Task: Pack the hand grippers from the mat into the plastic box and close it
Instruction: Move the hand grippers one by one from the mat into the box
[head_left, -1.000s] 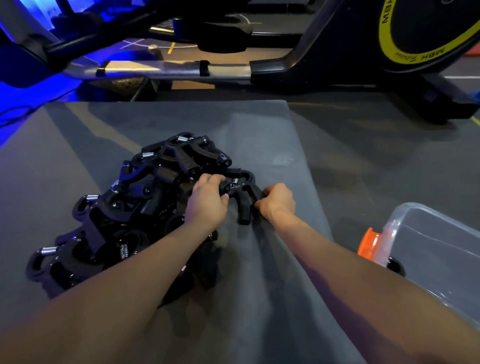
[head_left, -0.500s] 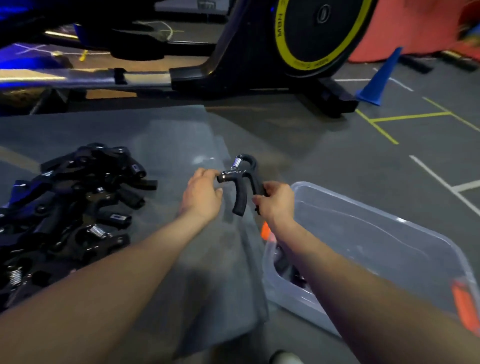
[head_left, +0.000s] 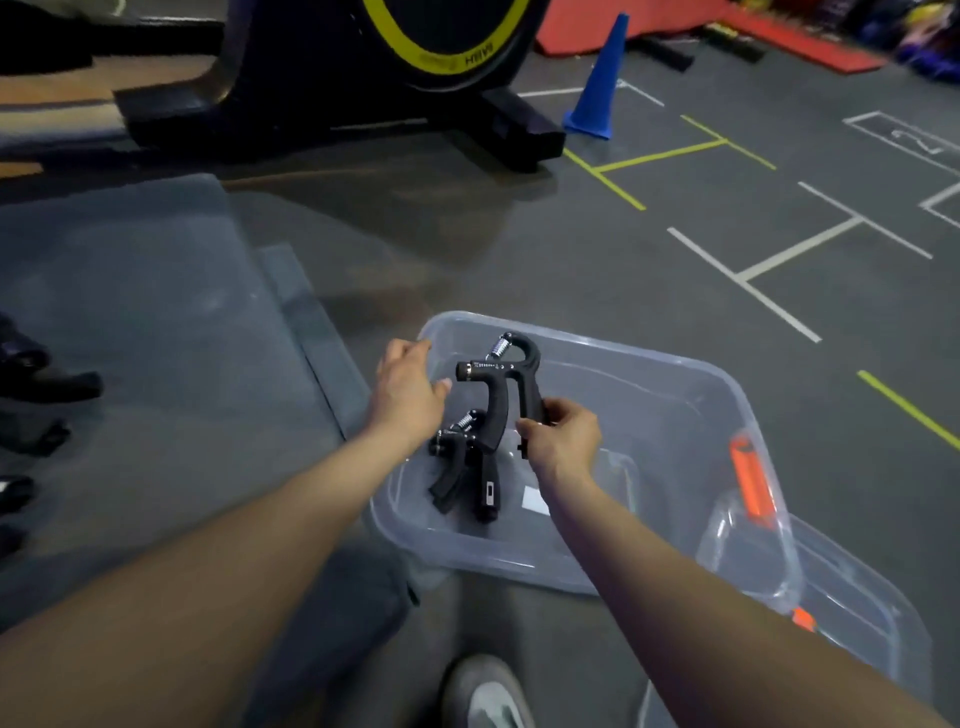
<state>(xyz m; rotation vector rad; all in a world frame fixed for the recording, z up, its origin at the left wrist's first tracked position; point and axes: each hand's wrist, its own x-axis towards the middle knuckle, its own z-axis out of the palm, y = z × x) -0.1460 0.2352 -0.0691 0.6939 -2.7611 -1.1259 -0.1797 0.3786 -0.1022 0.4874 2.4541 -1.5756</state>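
Observation:
My right hand (head_left: 563, 441) pinches one handle of a black hand gripper (head_left: 501, 387) with a steel spring, held upright over the clear plastic box (head_left: 691, 374). My left hand (head_left: 408, 395) hovers just left of it over the box's near-left corner, fingers loosely spread and holding nothing. Another black hand gripper (head_left: 467, 467) lies on the box's floor below the held one. The grey mat (head_left: 156, 338) stretches to the left, with the edge of the pile of black hand grippers (head_left: 31, 395) at the frame's left border.
The box's clear lid (head_left: 857, 623) with orange latches (head_left: 750, 478) lies at the box's right. A black and yellow exercise bike (head_left: 363, 78) stands behind the mat, a blue cone (head_left: 597, 83) beyond it. My grey shoe (head_left: 488, 696) is at the bottom.
Both hands have carried one hand gripper from the pile on the mat rightward to above the box. My left hand has come off it; the view has swung right.

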